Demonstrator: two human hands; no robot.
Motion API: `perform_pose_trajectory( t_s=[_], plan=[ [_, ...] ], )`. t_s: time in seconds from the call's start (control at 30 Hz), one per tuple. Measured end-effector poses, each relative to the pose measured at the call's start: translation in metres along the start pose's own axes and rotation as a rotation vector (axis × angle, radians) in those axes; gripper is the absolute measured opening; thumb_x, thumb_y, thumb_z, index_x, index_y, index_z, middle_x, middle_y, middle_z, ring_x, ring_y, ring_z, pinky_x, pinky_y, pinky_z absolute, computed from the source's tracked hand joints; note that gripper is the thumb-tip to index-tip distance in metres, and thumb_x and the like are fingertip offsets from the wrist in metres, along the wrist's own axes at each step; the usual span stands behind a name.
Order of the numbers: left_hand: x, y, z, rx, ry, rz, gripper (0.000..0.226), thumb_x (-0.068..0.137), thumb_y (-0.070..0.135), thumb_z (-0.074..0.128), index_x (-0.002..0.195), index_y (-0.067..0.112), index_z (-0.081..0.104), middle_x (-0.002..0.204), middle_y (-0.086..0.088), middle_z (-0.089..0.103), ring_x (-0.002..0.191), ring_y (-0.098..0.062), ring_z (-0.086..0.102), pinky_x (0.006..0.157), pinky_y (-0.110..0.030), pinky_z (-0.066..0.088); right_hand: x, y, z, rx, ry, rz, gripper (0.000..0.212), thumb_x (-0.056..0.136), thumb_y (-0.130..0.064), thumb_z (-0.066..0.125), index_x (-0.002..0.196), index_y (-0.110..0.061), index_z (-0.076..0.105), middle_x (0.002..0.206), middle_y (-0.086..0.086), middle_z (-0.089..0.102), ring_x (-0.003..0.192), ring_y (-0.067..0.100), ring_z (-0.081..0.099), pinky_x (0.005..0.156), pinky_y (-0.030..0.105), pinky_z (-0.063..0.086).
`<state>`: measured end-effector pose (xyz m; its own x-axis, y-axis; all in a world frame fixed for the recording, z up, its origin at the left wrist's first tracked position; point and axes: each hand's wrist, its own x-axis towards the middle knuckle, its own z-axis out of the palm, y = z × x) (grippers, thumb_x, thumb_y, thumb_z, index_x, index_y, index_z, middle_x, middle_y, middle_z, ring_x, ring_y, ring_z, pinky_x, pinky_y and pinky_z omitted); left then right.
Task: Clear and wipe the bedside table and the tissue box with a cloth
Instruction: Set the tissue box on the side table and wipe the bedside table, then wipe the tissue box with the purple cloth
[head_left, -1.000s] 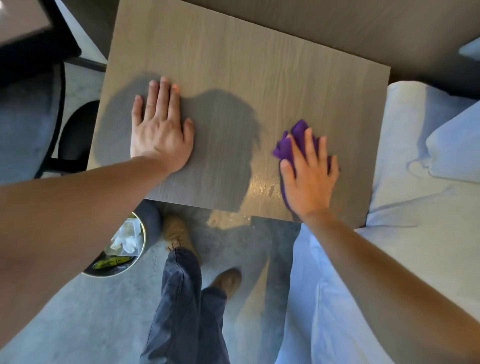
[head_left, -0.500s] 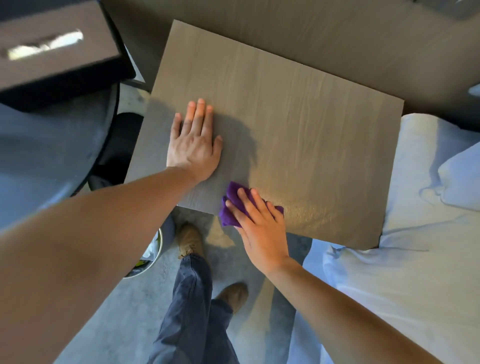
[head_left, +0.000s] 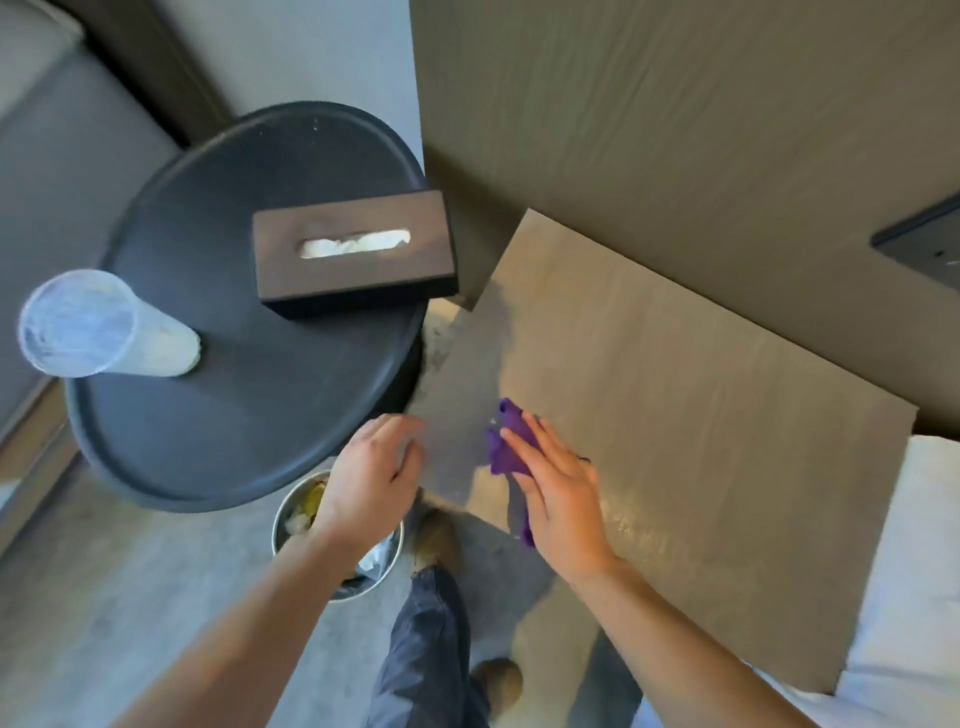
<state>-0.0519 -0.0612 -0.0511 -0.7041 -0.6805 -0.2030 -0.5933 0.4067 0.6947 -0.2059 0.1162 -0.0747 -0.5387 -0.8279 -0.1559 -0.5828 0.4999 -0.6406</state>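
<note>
The crumpled purple cloth (head_left: 506, 447) is lying under the right hand (head_left: 563, 499) on the wood-grain bedside table (head_left: 701, 441); the dark tissue box (head_left: 353, 254) is sitting beyond the left hand (head_left: 371, 480), white tissue showing in its slot
</note>
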Motion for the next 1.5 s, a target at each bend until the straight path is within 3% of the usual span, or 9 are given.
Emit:
perform_pose_trajectory(
  t_s=[0.17, 0.27, 0.4, 0.5, 0.7, 0.9, 1.1, 1.33, 1.5],
  plan=[
    [0.021, -0.01, -0.058, 0.095, 0.221, -0.033, 0.036, 0.095, 0.022, 0.062, 0.129, 0.011, 0.061, 0.124, -0.001, 0.062, 0.117, -0.021, 0.056, 0.097, -0.035, 0.049, 0.095, -0.033, -0.025, 0.118, 0.047, 0.072, 0.05, 0.1, -0.037, 0.047, 0.15, -0.028, 0.052, 0.163, -0.007, 0.039, 0.148, 0.02, 0.043, 0.118, 0.046, 0.041],
    [0.069, -0.01, -0.092, 0.247, 0.258, 0.079, 0.068, 0.087, 0.036, 0.069, 0.144, 0.006, 0.045, 0.145, -0.011, 0.048, 0.136, -0.026, 0.04, 0.115, -0.035, 0.031, 0.156, -0.053, -0.033, 0.175, 0.122, 0.009, 0.041, 0.107, -0.029, 0.047, 0.147, -0.029, 0.054, 0.16, -0.013, 0.041, 0.144, 0.004, 0.041, 0.12, 0.032, 0.035],
    [0.149, -0.019, -0.125, 0.554, 0.035, 0.063, 0.134, 0.066, 0.077, 0.069, 0.163, 0.016, -0.001, 0.17, -0.011, 0.005, 0.157, -0.03, -0.001, 0.125, -0.048, 0.009, 0.231, -0.08, -0.038, 0.26, 0.118, -0.019, 0.043, 0.108, -0.015, 0.047, 0.149, -0.026, 0.052, 0.159, -0.008, 0.046, 0.14, -0.002, 0.04, 0.119, 0.021, 0.029],
    [0.191, -0.036, -0.134, 0.701, -0.142, 0.032, 0.155, 0.05, 0.093, 0.061, 0.162, 0.016, -0.014, 0.171, -0.009, -0.005, 0.157, -0.027, -0.013, 0.125, -0.051, -0.001, 0.27, -0.093, -0.037, 0.272, 0.028, -0.033, 0.043, 0.109, -0.018, 0.044, 0.152, -0.023, 0.05, 0.159, -0.006, 0.047, 0.144, 0.008, 0.042, 0.121, 0.027, 0.029],
    [0.203, -0.052, -0.122, 0.676, -0.077, 0.12, 0.142, 0.047, 0.099, 0.052, 0.16, 0.019, 0.019, 0.15, -0.004, 0.041, 0.144, -0.026, 0.033, 0.123, -0.051, 0.01, 0.289, -0.1, -0.016, 0.277, -0.064, -0.048, 0.043, 0.108, -0.029, 0.049, 0.151, -0.031, 0.05, 0.166, -0.005, 0.032, 0.149, 0.006, 0.031, 0.117, 0.022, 0.026],
    [0.202, -0.055, -0.114, 0.678, 0.028, 0.178, 0.135, 0.049, 0.097, 0.054, 0.155, 0.018, 0.029, 0.141, -0.004, 0.047, 0.136, -0.028, 0.041, 0.122, -0.052, 0.013, 0.261, -0.093, 0.005, 0.287, 0.036, -0.045, 0.046, 0.106, -0.03, 0.055, 0.151, -0.032, 0.05, 0.173, 0.001, 0.01, 0.15, 0.006, 0.02, 0.107, -0.003, 0.015],
    [0.202, -0.054, -0.114, 0.69, 0.043, 0.163, 0.134, 0.047, 0.097, 0.055, 0.154, 0.02, 0.03, 0.138, -0.005, 0.048, 0.132, -0.029, 0.043, 0.122, -0.053, 0.014, 0.217, -0.079, 0.009, 0.307, -0.03, -0.061, 0.052, 0.106, -0.03, 0.054, 0.153, -0.043, 0.04, 0.174, -0.009, 0.001, 0.146, -0.009, 0.013, 0.114, 0.01, 0.024],
    [0.182, -0.044, -0.107, 0.664, 0.071, 0.042, 0.134, 0.044, 0.094, 0.059, 0.15, 0.015, 0.035, 0.132, -0.006, 0.05, 0.127, -0.031, 0.045, 0.116, -0.05, 0.023, 0.196, -0.068, -0.016, 0.397, -0.12, -0.027, 0.044, 0.106, -0.026, 0.055, 0.144, -0.045, 0.049, 0.167, -0.013, 0.029, 0.15, 0.003, 0.033, 0.121, 0.032, 0.035],
    [0.137, -0.012, -0.064, 0.548, 0.221, -0.405, 0.135, 0.05, 0.095, 0.055, 0.151, 0.008, 0.033, 0.13, -0.01, 0.048, 0.122, -0.035, 0.044, 0.108, -0.05, 0.028, 0.224, -0.075, -0.037, 0.56, -0.089, 0.054, 0.044, 0.109, -0.023, 0.047, 0.136, -0.059, 0.05, 0.147, -0.029, 0.053, 0.135, -0.01, 0.047, 0.117, 0.023, 0.036]
  ],
)
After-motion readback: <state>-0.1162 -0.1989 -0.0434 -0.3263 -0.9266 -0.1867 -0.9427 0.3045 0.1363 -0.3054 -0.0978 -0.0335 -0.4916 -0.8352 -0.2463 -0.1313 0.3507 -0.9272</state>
